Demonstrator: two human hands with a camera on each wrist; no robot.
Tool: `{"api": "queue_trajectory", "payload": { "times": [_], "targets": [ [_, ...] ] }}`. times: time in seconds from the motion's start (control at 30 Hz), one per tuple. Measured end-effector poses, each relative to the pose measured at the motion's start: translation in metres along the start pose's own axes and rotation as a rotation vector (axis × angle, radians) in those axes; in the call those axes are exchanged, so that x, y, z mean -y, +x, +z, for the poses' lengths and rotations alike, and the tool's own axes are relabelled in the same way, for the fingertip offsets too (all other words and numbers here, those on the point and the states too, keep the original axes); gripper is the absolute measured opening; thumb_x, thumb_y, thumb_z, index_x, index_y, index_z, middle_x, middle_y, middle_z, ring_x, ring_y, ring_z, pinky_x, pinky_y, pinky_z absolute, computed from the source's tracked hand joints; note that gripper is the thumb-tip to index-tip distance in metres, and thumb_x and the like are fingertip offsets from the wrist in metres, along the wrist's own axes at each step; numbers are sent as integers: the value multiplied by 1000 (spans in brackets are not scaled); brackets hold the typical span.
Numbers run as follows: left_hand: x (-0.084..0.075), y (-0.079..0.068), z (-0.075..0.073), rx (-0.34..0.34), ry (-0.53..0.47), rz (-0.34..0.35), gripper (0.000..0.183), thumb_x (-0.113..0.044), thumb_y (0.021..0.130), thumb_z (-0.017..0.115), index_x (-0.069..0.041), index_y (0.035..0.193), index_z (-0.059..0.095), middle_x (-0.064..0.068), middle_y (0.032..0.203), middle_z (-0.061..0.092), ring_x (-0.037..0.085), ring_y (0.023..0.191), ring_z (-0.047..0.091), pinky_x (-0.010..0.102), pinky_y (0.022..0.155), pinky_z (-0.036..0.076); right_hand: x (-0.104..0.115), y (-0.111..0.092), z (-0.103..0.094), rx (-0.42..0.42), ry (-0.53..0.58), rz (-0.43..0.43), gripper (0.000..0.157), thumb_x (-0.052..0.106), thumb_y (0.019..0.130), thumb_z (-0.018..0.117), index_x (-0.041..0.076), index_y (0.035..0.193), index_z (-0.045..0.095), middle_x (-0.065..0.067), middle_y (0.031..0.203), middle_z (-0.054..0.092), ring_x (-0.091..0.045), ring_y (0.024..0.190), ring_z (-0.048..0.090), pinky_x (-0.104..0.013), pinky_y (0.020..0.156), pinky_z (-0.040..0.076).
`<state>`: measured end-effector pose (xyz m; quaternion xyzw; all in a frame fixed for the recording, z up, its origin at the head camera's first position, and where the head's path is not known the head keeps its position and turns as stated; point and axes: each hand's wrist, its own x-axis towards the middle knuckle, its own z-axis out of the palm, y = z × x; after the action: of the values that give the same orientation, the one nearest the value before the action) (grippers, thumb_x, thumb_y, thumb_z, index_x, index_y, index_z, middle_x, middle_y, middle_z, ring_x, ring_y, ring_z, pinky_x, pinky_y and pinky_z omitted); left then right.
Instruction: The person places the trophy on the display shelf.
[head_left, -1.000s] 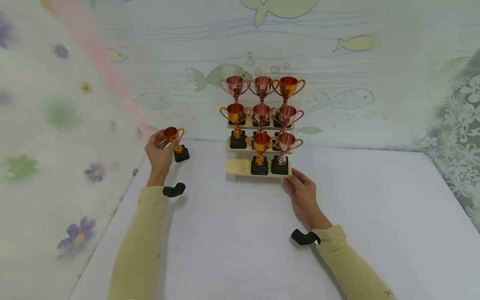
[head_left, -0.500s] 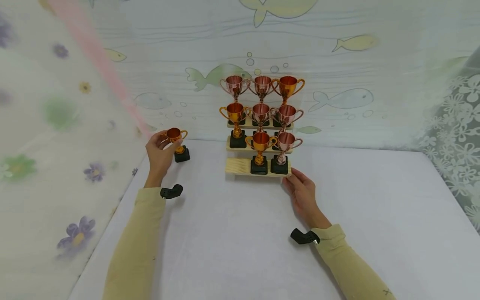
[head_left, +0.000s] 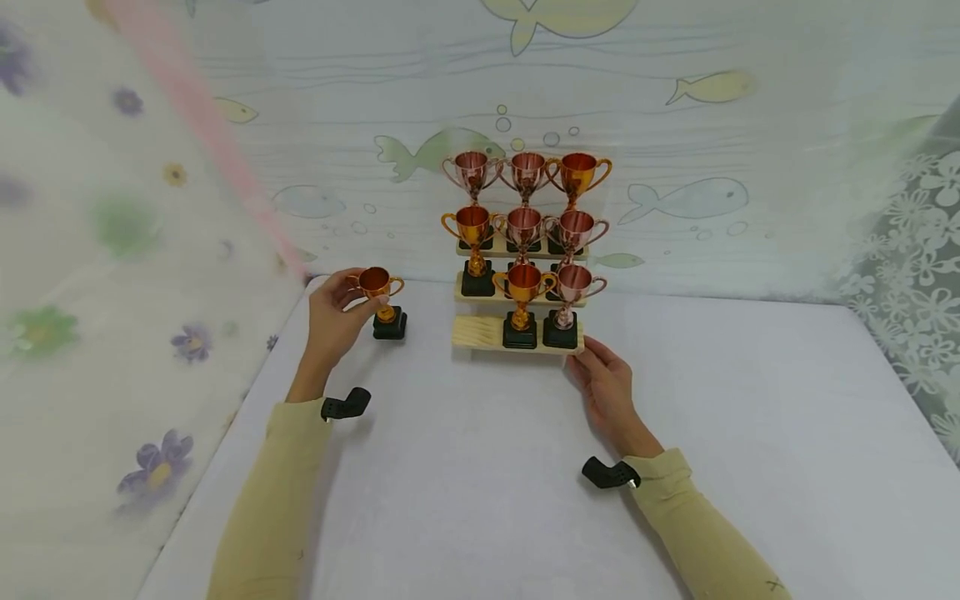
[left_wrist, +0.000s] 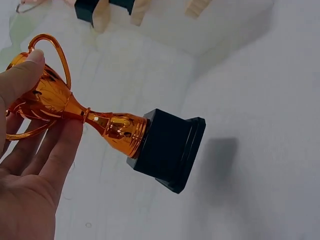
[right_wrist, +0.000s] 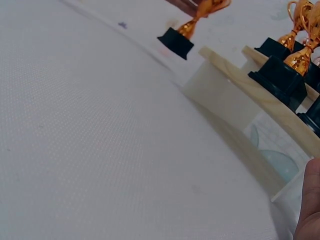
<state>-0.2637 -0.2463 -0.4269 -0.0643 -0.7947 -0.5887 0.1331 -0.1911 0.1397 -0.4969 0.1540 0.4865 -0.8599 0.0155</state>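
Note:
A gold trophy cup [head_left: 375, 284] with two handles and a black base is in my left hand [head_left: 333, 329], to the left of the stand. In the left wrist view, thumb and fingers hold its bowl, and the black base [left_wrist: 167, 150] hangs over the white surface with a shadow beneath. My right hand [head_left: 607, 390] grips the right front end of a three-tier display stand [head_left: 477, 332] with pale wooden shelves. Gold and rose-coloured trophies stand on it, among them a gold trophy [head_left: 522, 287] and a pink trophy [head_left: 573, 287] on the lowest shelf, whose left end is bare wood.
The white-covered table [head_left: 465, 483] meets a backdrop [head_left: 315, 125] printed with fish right behind the stand. A flowered curtain [head_left: 97, 333] borders the left side, and lace cloth [head_left: 922, 250] hangs at the right.
My left hand has carried the gold trophy a little to the right and nearer to me. The right hand and the stand have stayed in place.

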Motion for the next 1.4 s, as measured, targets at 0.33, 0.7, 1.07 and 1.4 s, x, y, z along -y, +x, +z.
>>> {"api": "queue_trajectory", "payload": {
  "times": [0.33, 0.7, 1.07, 1.4],
  "targets": [
    [-33, -22, 27, 86, -113, 131, 47, 6, 83, 79, 7, 126, 61, 7, 115, 67, 11, 97, 68, 20, 87, 60, 1, 1, 2, -12, -7, -6, 42, -1, 105, 49, -8, 145, 40, -2, 120, 58, -5, 101, 64, -18, 97, 54],
    [-57, -35, 70, 136, -175, 190, 51, 10, 80, 81, 8, 127, 62, 23, 119, 66, 13, 99, 67, 24, 85, 61, 2, 2, 1, -21, -4, -4, 44, -1, 104, 49, -8, 146, 40, -4, 124, 56, -5, 101, 64, -18, 97, 54],
    [-51, -22, 97, 144, -245, 198, 49, 7, 81, 81, 7, 126, 62, 24, 115, 67, 14, 97, 67, 27, 86, 62, 1, -1, 1, -5, -12, 1, 48, -1, 105, 47, -10, 150, 34, -12, 138, 48, -4, 105, 63, -18, 99, 53],
    [-45, -12, 112, 147, -262, 167, 50, 5, 84, 80, 6, 130, 61, 26, 120, 66, 14, 98, 67, 26, 88, 61, -1, -1, 1, 0, -16, -13, 46, 0, 105, 48, -9, 148, 35, -8, 132, 51, -4, 106, 63, -17, 97, 54]
  ]
}}
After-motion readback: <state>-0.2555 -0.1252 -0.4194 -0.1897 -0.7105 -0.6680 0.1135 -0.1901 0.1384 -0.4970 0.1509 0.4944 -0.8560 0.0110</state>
